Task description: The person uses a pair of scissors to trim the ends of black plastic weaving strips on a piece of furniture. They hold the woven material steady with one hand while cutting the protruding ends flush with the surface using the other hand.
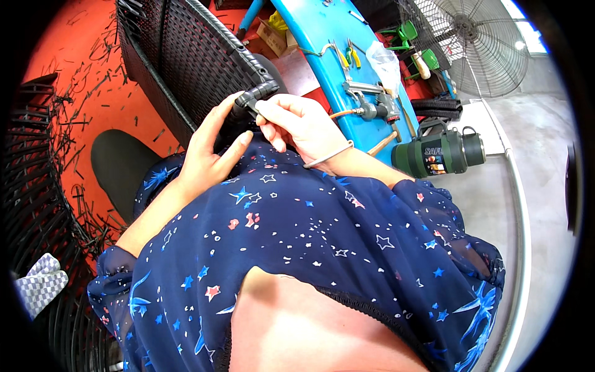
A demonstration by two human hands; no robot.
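Observation:
A black woven rattan chair frame [186,56] leans in front of me, its black corner piece [254,96] at the centre of the view. My left hand [211,149] wraps the dark frame edge just under that corner. My right hand [297,121], with a thin bangle on the wrist, pinches the black end of the corner piece from the right. My dark blue star-patterned top fills the lower half of the view.
A blue workbench [338,68] with pliers, a hammer and other tools runs to the right. A dark green flask [443,152] lies beside it, a large fan [474,40] beyond. Black strip offcuts litter the orange floor [74,74]. More woven pieces [31,186] stack at left.

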